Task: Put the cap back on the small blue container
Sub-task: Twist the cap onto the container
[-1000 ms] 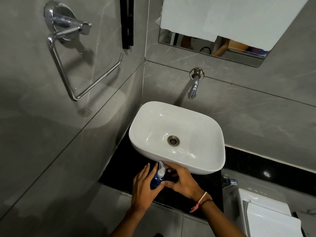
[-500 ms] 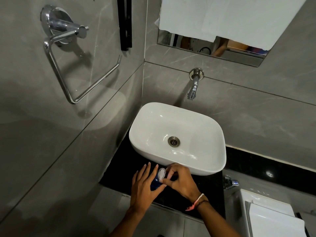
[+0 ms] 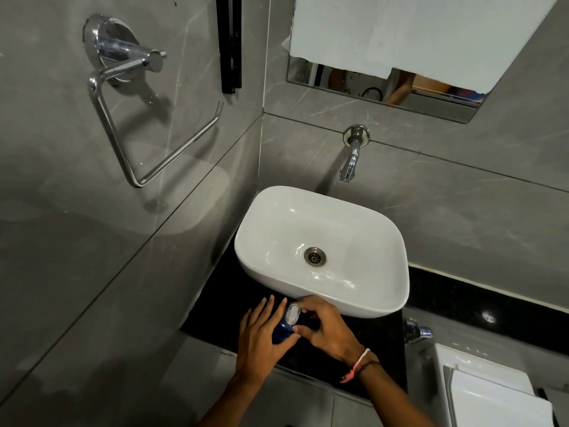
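The small blue container (image 3: pixel 281 331) stands on the black counter (image 3: pixel 381 343) just in front of the white basin. My left hand (image 3: pixel 261 340) wraps its left side, thumb pressed against the lower front. A pale, translucent cap (image 3: pixel 292 313) sits on top of the container. My right hand (image 3: pixel 326 329) pinches that cap between thumb and fingers from the right. Most of the container's body is hidden behind my fingers.
A white basin (image 3: pixel 369 303) with a metal drain sits on the counter, under a wall tap (image 3: pixel 349 167). A chrome towel ring (image 3: pixel 135 118) hangs on the left wall. A small chrome valve (image 3: pixel 417 332) and white toilet tank (image 3: pixel 492 399) are at the right.
The cap has come down from a tilted, raised position to sit lower on the container's top. My right hand's fingers have closed further around it; the left hand stays put.
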The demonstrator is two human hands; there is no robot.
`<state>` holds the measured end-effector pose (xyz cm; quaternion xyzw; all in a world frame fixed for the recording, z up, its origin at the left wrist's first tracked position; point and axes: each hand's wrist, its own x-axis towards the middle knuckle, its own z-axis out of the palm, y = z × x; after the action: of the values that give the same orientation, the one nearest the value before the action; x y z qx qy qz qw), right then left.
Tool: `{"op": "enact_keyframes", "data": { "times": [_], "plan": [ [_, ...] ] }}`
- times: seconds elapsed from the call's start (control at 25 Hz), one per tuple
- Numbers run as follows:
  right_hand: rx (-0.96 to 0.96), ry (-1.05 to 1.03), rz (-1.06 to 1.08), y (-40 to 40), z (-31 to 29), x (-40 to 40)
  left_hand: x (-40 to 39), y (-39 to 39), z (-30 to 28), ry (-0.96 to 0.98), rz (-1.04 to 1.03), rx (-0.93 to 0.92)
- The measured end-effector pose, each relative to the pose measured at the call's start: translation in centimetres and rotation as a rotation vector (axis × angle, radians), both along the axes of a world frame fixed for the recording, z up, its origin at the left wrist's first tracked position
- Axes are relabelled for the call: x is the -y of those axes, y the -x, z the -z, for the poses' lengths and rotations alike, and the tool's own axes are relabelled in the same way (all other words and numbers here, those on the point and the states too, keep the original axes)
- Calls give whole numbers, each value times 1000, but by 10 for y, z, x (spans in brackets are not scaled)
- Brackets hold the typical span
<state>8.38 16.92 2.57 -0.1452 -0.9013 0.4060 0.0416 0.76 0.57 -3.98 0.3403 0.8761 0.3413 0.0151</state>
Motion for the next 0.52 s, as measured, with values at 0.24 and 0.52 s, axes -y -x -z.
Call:
{"op": "enact_keyframes", "data": {
  "times": [0.24, 0.52],
  "plan": [
    [-33, 6, 5, -1, 0, -1, -1, 1, 2, 3, -1, 3],
    [-74, -65, 0, 5, 1, 6, -1, 1, 1, -2, -1, -11]
  ]
}}
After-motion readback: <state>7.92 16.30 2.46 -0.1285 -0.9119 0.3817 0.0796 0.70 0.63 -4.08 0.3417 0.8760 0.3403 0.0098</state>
